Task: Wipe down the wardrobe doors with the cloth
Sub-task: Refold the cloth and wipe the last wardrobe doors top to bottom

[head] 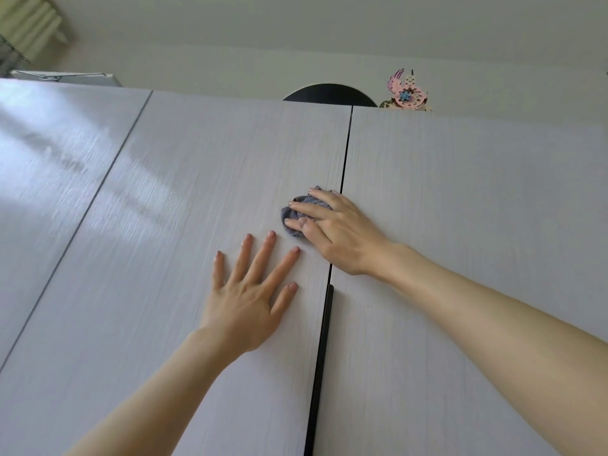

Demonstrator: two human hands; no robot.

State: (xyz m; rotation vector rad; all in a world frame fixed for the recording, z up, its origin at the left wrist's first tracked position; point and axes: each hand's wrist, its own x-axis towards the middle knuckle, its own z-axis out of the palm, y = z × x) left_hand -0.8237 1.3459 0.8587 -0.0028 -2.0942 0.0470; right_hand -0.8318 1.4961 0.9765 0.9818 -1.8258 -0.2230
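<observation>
Two bare forearms are reaching up from the near edge toward pale wood-grain wardrobe doors, seen from below. The left hand [250,291] is lying flat on the middle door [197,179], its fingers straight, spread and holding nothing. The right hand [332,230] is pressing a small bunched grey-blue cloth [293,214] against that same door, just left of the dark gap [343,166] dividing it from the right door [477,209].

The cloth is sitting under the right hand's fingers [307,208], which are extending over it with the thumb tucked against its near edge; wads of fabric are poking out at the far and left sides. Whether the fingers are pinching it or only pushing it flat is unclear.

The risks appear modest. So small a wad may be slipping out from under straight fingers on a long stroke, leaving bare skin smearing the panel. The flat left palm is likely printing marks on the surface. A stroke drifting right could be snagging fabric in the gap or on the black handle strip [324,340]. A round black object [329,93] and a pink ornament [408,93] are showing above the top edge and could be jarred by hard pushing.
</observation>
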